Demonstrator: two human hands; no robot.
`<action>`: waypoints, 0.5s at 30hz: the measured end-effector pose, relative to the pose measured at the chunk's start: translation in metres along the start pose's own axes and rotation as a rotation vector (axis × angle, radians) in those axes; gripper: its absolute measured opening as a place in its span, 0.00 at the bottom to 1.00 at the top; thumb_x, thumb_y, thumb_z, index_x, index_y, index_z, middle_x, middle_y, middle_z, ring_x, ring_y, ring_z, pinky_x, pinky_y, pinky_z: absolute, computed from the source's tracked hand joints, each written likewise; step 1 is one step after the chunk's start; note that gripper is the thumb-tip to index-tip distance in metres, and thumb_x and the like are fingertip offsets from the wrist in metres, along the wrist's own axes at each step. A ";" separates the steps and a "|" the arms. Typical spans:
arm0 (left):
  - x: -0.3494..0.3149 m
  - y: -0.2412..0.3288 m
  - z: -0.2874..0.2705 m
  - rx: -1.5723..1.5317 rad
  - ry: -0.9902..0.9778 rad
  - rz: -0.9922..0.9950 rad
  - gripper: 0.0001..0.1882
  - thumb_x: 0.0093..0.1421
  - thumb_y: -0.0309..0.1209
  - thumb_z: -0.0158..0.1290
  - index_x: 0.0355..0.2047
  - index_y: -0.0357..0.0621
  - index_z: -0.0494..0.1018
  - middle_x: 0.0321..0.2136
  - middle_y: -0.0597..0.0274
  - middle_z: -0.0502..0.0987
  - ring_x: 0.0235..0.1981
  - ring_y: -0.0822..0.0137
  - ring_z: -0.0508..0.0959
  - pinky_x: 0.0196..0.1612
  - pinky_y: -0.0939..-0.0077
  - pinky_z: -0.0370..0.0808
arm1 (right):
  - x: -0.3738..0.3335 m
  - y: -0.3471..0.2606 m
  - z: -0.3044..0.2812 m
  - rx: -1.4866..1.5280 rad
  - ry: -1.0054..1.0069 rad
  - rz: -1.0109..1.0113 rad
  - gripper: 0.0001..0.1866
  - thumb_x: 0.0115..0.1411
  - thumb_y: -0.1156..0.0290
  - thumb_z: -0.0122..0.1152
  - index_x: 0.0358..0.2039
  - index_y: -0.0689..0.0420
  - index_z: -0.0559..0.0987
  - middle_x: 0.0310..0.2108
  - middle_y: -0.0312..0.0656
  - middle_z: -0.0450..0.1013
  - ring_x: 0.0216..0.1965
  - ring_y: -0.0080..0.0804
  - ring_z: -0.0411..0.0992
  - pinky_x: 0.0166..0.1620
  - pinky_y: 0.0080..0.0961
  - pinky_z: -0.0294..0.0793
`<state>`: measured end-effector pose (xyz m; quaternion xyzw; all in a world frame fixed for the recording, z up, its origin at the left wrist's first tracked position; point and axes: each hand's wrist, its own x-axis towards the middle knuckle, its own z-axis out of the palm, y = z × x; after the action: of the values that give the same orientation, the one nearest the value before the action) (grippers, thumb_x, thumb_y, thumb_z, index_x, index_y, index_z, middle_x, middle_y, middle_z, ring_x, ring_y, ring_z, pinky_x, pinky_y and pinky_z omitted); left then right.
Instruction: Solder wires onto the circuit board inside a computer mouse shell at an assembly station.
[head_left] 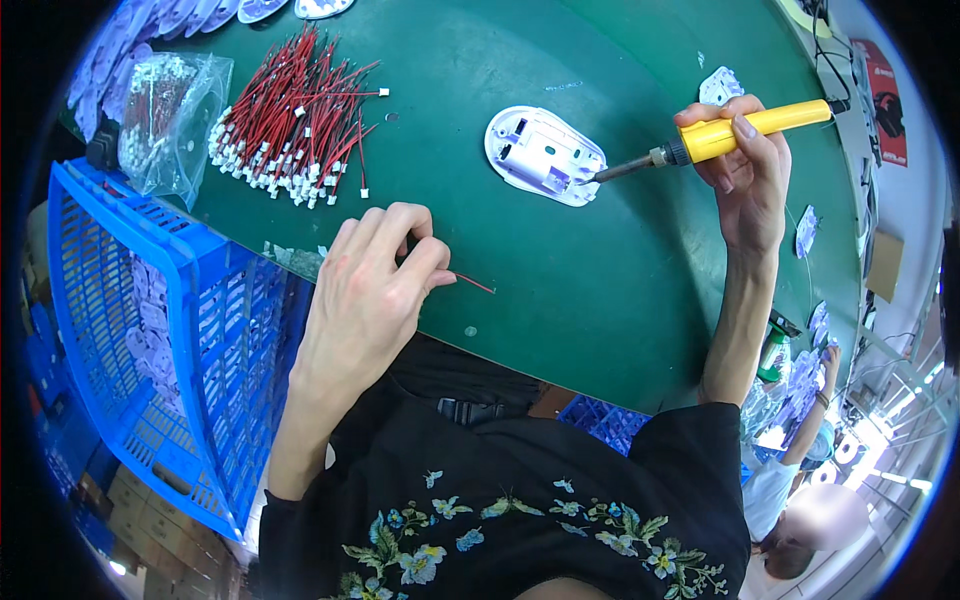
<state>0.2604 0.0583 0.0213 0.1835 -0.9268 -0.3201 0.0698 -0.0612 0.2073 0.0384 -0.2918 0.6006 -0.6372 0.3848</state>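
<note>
My right hand grips a soldering iron by its yellow handle. The iron's metal tip reaches the right end of a white oval plastic housing, which lies on the green table; whether the tip touches it I cannot tell. Nearer to me, my left hand pinches a thin red wire between thumb and finger. One end of the wire sticks out to the right, and the rest is hidden by the hand. Beyond the left hand lies a heap of red and black wires with white connectors.
A clear bag of wires sits left of the heap, near stacked pale housings. A blue plastic crate stands against the table's left edge. More pale parts lie at the right. Another person works at the far right.
</note>
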 end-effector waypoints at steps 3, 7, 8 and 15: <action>-0.001 0.002 0.004 0.071 -0.003 0.008 0.12 0.49 0.23 0.66 0.31 0.39 0.74 0.37 0.59 0.71 0.36 0.58 0.74 0.40 0.61 0.69 | 0.000 0.002 0.002 -0.016 -0.005 -0.001 0.07 0.68 0.66 0.58 0.39 0.56 0.75 0.40 0.57 0.82 0.18 0.15 0.60 0.25 0.14 0.66; 0.000 0.006 0.002 -0.097 0.028 -0.004 0.10 0.52 0.20 0.65 0.32 0.37 0.75 0.34 0.56 0.74 0.33 0.57 0.76 0.37 0.64 0.72 | 0.000 0.004 0.001 -0.034 0.007 0.002 0.08 0.68 0.65 0.58 0.40 0.56 0.75 0.40 0.57 0.82 0.19 0.15 0.60 0.25 0.14 0.66; 0.001 0.006 0.002 -0.197 0.042 -0.015 0.09 0.53 0.19 0.64 0.32 0.35 0.75 0.33 0.55 0.75 0.32 0.57 0.77 0.36 0.66 0.73 | 0.000 0.004 0.000 -0.034 0.004 0.005 0.08 0.68 0.65 0.58 0.40 0.56 0.75 0.40 0.56 0.82 0.19 0.15 0.61 0.25 0.14 0.66; 0.022 0.012 0.020 -0.401 0.171 -0.020 0.06 0.61 0.18 0.60 0.38 0.35 0.78 0.31 0.58 0.79 0.31 0.66 0.80 0.32 0.76 0.74 | 0.000 0.006 0.004 -0.041 0.012 -0.019 0.09 0.68 0.66 0.59 0.41 0.58 0.75 0.39 0.58 0.82 0.18 0.15 0.60 0.24 0.13 0.66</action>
<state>0.2312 0.0698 0.0138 0.2014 -0.8336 -0.4819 0.1799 -0.0567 0.2052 0.0325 -0.3014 0.6130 -0.6302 0.3691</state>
